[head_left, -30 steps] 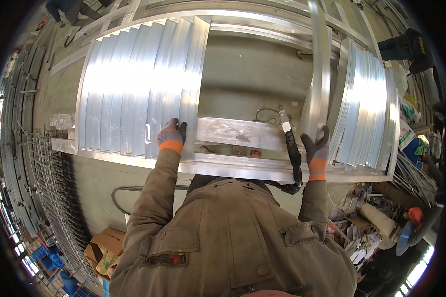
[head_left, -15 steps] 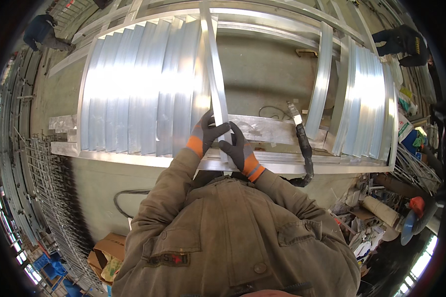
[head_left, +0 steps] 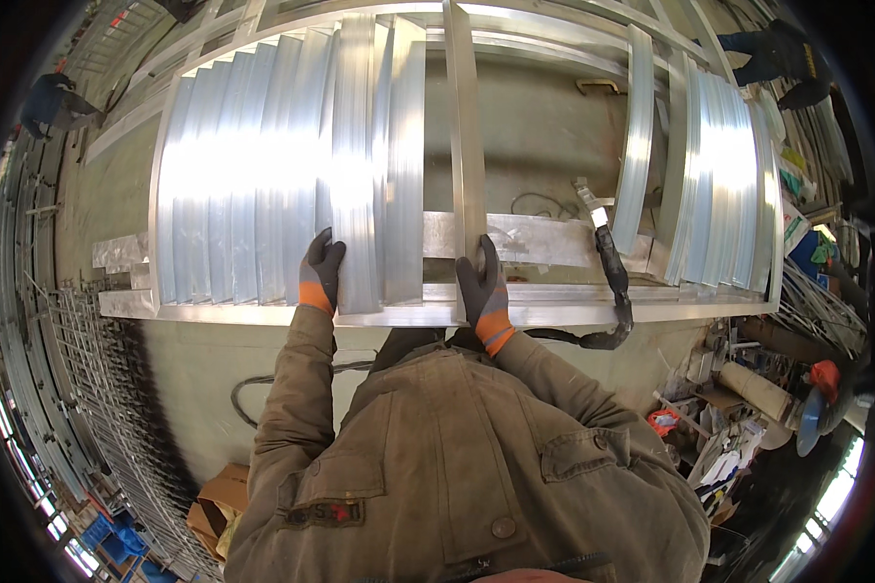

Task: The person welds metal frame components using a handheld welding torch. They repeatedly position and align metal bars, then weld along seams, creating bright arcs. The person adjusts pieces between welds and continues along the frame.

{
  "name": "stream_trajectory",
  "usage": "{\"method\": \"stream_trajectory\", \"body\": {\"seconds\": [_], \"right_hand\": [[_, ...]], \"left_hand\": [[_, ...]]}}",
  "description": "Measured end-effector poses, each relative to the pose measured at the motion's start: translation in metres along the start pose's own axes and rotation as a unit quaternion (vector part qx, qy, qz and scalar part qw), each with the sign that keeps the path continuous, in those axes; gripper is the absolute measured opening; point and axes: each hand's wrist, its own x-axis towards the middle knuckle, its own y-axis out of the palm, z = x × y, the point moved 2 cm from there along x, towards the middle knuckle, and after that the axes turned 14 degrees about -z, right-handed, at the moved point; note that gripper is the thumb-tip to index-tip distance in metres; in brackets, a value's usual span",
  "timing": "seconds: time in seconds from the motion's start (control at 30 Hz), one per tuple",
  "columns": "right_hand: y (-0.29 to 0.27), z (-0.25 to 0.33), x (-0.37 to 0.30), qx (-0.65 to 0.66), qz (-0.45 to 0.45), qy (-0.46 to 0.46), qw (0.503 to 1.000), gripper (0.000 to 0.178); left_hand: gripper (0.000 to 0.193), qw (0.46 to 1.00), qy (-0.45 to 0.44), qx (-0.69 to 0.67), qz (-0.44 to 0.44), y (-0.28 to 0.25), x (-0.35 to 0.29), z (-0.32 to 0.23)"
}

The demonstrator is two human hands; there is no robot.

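Note:
Silvery aluminium slats (head_left: pixel 228 233) stand side by side in the left part of a long metal frame (head_left: pixel 224 313). At the near end of one broad, shiny slat (head_left: pixel 357 262), my gloved left hand (head_left: pixel 321 270) is closed against its left edge; some fingertips are hidden. My gloved right hand (head_left: pixel 483 291) grips the near end of a separate aluminium bar (head_left: pixel 465 146), thumb on its left side and fingers on its right. The bar spans the frame from far to near, with a gap between it and the left slats.
More slats (head_left: pixel 719 185) fill the frame's right end, and a lone slat (head_left: pixel 636 146) leans beside them. A tool with a black-wrapped cable (head_left: pixel 608 257) lies across the near rail. A cardboard box (head_left: pixel 219 500) sits at lower left. Two people (head_left: pixel 49 102) work at the far sides.
My hands have moved apart: the left has gone leftward from the bar to a slat. The bar has swung straighter and shifted right with my right hand. Several slats beside it have spread.

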Motion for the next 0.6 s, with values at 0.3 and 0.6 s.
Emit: {"method": "stream_trajectory", "body": {"seconds": [0.3,0.6], "right_hand": [[0.018,-0.008,-0.006,-0.112,-0.054,-0.041,0.991,0.097],[0.031,0.007,-0.005,-0.126,-0.053,-0.026,0.990,0.093]], "left_hand": [[0.050,0.985,0.063,0.138,0.077,0.061,-0.033,-0.026],[0.054,0.962,0.018,0.145,0.230,0.142,-0.051,-0.026]]}}
